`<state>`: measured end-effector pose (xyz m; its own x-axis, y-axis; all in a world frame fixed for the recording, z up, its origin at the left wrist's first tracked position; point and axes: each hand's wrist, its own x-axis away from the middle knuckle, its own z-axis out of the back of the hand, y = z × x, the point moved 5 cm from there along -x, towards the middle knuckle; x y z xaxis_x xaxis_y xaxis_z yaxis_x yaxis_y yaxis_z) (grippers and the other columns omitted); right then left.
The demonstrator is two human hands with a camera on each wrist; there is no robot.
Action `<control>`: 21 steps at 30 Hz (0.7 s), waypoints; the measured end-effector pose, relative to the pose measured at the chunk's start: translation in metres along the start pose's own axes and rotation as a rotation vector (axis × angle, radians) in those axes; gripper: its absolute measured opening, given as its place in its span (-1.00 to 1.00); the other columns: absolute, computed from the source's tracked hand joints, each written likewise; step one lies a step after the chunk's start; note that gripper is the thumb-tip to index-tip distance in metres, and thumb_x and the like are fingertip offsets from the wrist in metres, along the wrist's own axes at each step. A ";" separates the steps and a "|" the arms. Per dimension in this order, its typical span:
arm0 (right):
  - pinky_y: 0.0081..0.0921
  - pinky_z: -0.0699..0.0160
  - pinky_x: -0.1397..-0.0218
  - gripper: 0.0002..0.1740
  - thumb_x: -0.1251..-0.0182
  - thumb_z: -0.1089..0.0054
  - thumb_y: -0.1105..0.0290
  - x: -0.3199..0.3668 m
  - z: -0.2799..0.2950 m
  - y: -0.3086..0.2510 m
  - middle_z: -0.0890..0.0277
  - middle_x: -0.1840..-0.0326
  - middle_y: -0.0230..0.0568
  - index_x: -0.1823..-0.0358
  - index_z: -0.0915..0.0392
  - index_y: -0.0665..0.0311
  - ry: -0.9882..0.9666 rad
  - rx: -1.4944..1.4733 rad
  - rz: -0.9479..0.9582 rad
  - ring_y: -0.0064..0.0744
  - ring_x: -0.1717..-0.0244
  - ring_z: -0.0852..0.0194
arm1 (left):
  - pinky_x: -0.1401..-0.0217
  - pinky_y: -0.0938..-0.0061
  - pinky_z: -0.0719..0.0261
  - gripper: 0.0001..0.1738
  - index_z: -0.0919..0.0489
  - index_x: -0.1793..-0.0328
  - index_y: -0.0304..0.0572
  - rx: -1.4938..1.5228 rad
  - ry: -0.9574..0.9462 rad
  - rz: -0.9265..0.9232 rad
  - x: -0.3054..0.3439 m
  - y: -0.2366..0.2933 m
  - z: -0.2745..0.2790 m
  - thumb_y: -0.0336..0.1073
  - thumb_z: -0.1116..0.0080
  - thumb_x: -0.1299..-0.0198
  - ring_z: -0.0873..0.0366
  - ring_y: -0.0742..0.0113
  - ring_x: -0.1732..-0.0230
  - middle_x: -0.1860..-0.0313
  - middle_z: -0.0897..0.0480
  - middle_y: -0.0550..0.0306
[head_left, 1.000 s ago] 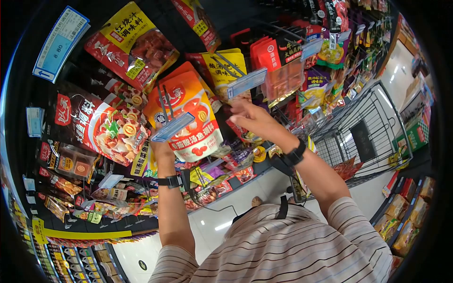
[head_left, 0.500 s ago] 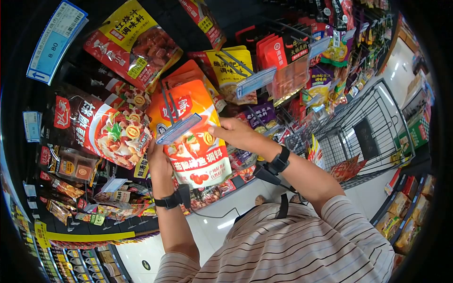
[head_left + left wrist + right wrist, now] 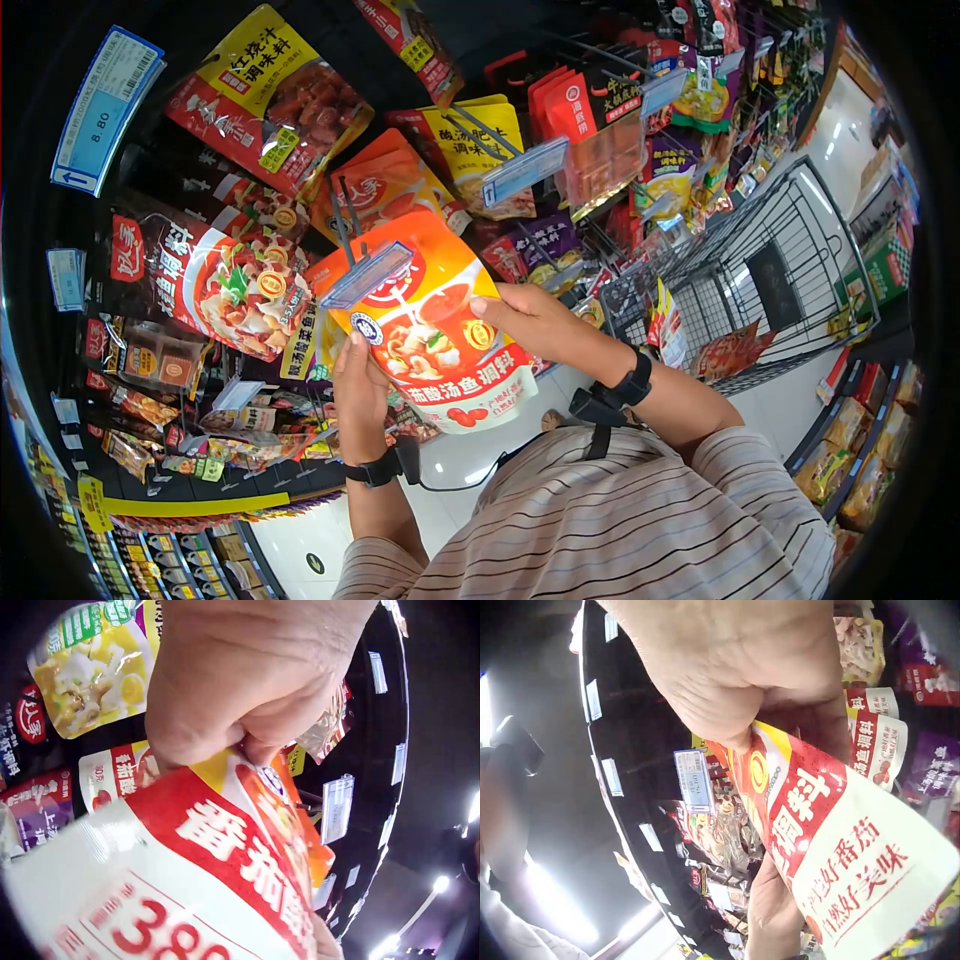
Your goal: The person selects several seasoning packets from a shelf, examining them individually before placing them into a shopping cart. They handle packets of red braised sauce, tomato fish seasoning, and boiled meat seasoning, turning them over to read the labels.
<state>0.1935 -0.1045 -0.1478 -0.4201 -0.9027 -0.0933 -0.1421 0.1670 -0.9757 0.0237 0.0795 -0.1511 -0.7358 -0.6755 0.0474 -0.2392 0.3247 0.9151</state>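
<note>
Head view: we hold an orange and white pouch (image 3: 445,340) in front of the shelf, its printed face towards us. Half a second ago it stood more upright and farther in; now it has come nearer to us and to the right, its top leaning left. A price-tag holder (image 3: 368,276) overlaps its upper left part in this view; whether the pouch is wholly off the prong, we cannot tell.

Our left hand (image 3: 360,385) grips the left edge, its fingers bent round it. Our right hand (image 3: 540,322) pinches the right edge between thumb and fingers; a second ago it was off the pouch, fingers spread, and it has kept its grip since the last frame. Both wrist views show the fingers closed on the pouch's edges.

Just behind, on the far side, a matching orange pouch (image 3: 385,185) now shows more of its front. To the left hangs a dark pouch (image 3: 215,275) with a picture of food; far left is a red and yellow pouch (image 3: 270,100), and a yellow pouch (image 3: 475,155) hangs beyond the tag. Well to the right, the shopping cart (image 3: 790,255) stands much as before, a red packet (image 3: 735,352) inside it.
</note>
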 end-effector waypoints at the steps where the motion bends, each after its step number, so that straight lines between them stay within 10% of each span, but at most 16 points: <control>1: -0.57 -0.52 0.00 -0.55 -0.59 0.00 0.12 0.004 -0.001 -0.005 -0.67 0.10 -0.31 -0.15 -0.56 0.38 -0.013 0.024 0.000 -0.69 0.10 -0.51 | -0.35 0.31 -0.50 -0.58 -0.40 -0.35 -0.34 0.030 0.003 0.009 0.001 -0.003 0.002 -0.19 0.06 -0.54 -0.56 0.28 -0.25 -0.27 -0.57 0.03; 10: -0.50 -0.51 0.24 -0.58 -0.58 0.00 0.14 0.041 0.002 -0.031 -0.66 0.37 -0.28 -0.04 -0.57 0.42 -0.073 0.289 0.077 -0.67 0.34 -0.48 | -0.30 0.27 -0.53 -0.52 -0.36 -0.38 -0.20 -0.362 -0.019 -0.185 -0.085 0.000 0.032 -0.02 0.08 -0.54 -0.55 0.20 -0.24 -0.25 -0.55 0.03; 21: -0.54 -0.53 0.10 -0.54 -0.58 -0.02 0.11 0.081 0.037 -0.019 -0.67 0.24 -0.30 -0.06 -0.57 0.45 0.009 0.299 -0.065 -0.66 0.22 -0.53 | -0.13 0.41 -0.53 -0.50 -0.45 -0.24 -0.22 -0.650 0.149 -0.262 -0.151 0.004 0.033 0.07 -0.01 -0.49 -0.57 0.33 -0.06 -0.05 -0.62 0.09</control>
<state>0.1952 -0.1952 -0.1440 -0.4271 -0.9038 -0.0279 0.1007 -0.0169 -0.9948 0.1131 0.2049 -0.1679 -0.6008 -0.7753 -0.1948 0.0641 -0.2896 0.9550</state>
